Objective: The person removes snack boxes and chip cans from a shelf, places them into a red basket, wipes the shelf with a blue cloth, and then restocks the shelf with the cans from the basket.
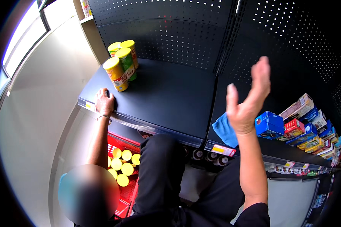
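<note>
My left hand [104, 102], with a bracelet at its wrist, rests on the front left of a dark metal shelf [164, 93], fingers slightly curled and no object visible in it. Just beyond it stand several snack canisters with yellow lids, a yellow canister [118, 76] in front and a green canister [128, 63] behind, a printed band across them. Raised over the adjoining right shelf section, my right hand [248, 99] is slightly blurred and holds nothing, thumb apart from fingers. A blue cloth [225, 130] lies at the shelf front, partly hidden by that hand.
Below the shelf on the left, a red plastic basket [125, 195] contains several yellow-lidded canisters [127, 169]. Boxed goods [269, 124] line the right shelf. Perforated back panels [170, 37] rise behind. Dark-capped bottles [211, 156] stand lower down. A blurred patch covers the lower left.
</note>
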The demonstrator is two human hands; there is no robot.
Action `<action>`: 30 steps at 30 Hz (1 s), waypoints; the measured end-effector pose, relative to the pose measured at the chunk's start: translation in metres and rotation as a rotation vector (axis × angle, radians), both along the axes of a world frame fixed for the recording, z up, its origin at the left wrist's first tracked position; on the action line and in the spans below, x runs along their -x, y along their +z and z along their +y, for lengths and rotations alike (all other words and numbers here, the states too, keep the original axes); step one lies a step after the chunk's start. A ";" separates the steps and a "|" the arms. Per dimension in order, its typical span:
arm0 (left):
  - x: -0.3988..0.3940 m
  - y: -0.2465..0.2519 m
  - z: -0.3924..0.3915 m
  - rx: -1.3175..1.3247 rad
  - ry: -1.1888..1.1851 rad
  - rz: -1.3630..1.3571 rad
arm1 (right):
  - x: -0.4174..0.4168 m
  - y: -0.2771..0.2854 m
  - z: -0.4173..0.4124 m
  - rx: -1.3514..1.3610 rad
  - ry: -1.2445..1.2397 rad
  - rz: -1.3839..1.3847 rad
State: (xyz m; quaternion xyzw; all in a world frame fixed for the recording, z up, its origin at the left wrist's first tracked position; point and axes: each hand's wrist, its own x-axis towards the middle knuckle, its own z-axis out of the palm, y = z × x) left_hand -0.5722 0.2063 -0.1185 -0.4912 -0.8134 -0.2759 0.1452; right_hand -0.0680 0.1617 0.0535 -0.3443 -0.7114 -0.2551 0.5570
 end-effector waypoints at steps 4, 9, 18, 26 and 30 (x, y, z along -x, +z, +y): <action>0.007 -0.005 -0.003 -0.012 -0.023 -0.001 | -0.023 0.004 -0.001 0.173 0.064 0.451; 0.019 -0.006 0.000 0.020 -0.122 -0.031 | -0.019 -0.001 -0.003 0.031 -0.036 0.062; 0.011 0.035 0.004 -0.360 -0.438 -0.792 | -0.033 0.011 -0.004 -0.043 0.120 0.128; -0.034 0.054 0.026 -0.354 -0.586 -0.801 | -0.028 0.015 -0.007 -0.036 0.165 0.137; -0.046 0.058 0.033 -0.386 -0.610 -0.832 | -0.011 0.001 -0.011 0.081 0.273 0.077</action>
